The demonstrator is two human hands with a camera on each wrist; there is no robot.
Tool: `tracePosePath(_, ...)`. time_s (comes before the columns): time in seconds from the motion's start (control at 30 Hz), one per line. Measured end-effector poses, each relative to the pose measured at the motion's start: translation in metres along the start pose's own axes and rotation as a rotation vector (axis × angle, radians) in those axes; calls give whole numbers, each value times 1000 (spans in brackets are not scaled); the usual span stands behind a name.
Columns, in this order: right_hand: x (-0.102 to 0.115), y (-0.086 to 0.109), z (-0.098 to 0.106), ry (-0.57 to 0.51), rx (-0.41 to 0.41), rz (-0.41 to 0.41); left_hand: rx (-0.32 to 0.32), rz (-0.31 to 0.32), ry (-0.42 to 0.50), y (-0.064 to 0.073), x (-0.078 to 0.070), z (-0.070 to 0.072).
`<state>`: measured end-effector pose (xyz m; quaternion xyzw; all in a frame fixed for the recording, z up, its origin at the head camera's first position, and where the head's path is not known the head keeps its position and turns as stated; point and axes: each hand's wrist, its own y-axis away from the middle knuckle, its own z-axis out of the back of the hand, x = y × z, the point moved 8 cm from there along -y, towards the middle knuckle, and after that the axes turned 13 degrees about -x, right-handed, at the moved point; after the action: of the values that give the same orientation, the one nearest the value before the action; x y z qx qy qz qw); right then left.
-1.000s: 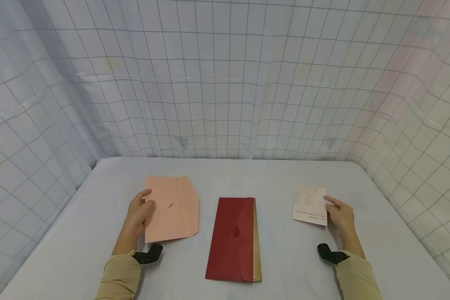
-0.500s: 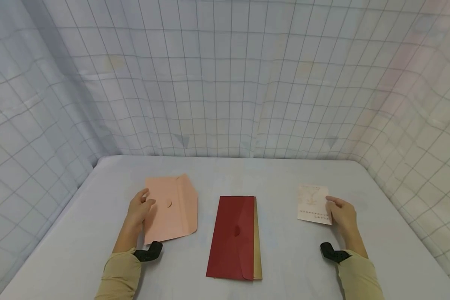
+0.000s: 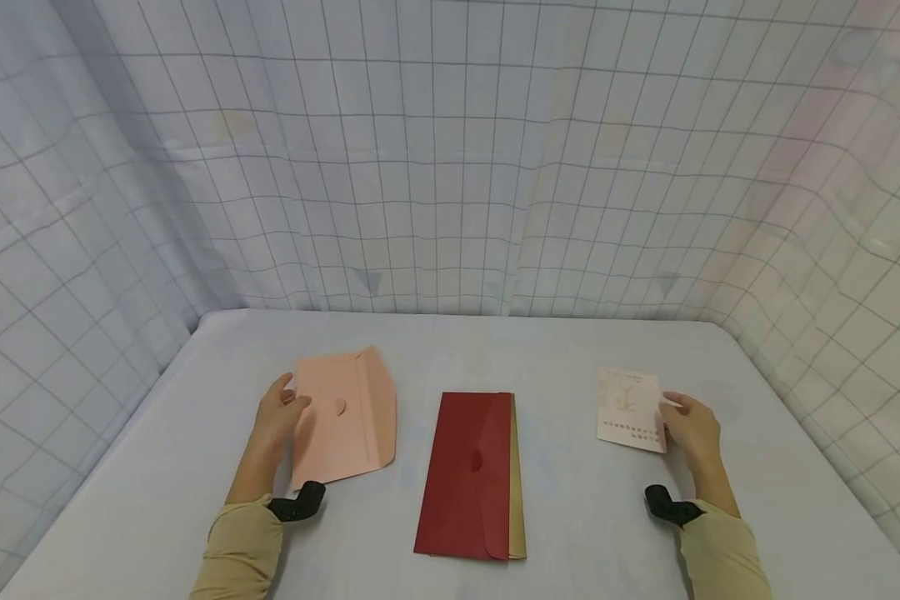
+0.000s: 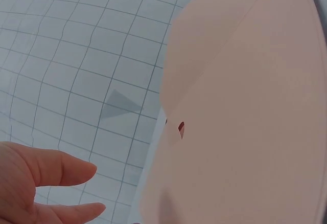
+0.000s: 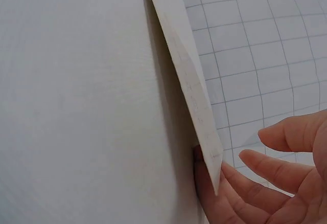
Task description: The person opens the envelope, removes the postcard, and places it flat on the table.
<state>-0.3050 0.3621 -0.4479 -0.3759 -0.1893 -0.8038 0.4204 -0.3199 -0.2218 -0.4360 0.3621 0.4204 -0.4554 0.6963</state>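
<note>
Honestly, these edge-only pinches look a bit dicey.
Left hand (image 3: 276,417) has a peach paper envelope with an angled flap (image 3: 332,429) by its left edge, thumb over the front, two fingers loose and parted. Right hand (image 3: 693,429) pinches a small pale card with reddish print (image 3: 628,408) by its right edge, a couple of fingers sticking out free. Between them a dark red paper envelope (image 3: 456,483) with a gold strip (image 3: 518,492) along its right side lies on the white tabletop (image 3: 577,517). I'd guess either held piece could swivel or slip with a quick move, and squeezing hard might crease it.
</note>
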Motion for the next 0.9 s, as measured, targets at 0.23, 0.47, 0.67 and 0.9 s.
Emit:
tracePosePath(0.23, 0, 1, 1, 14, -4, 11, 9, 9, -3, 1, 0, -1)
tracePosePath(0.47, 0, 3, 3, 0, -17, 21, 3, 0, -24, 1, 1, 0)
tracePosePath(0.67, -2, 2, 4, 5, -7, 18, 6, -6, -38, 1, -1, 1)
tracePosePath(0.9, -1, 0, 5, 1, -6, 20, 4, -22, -33, 4, -9, 3)
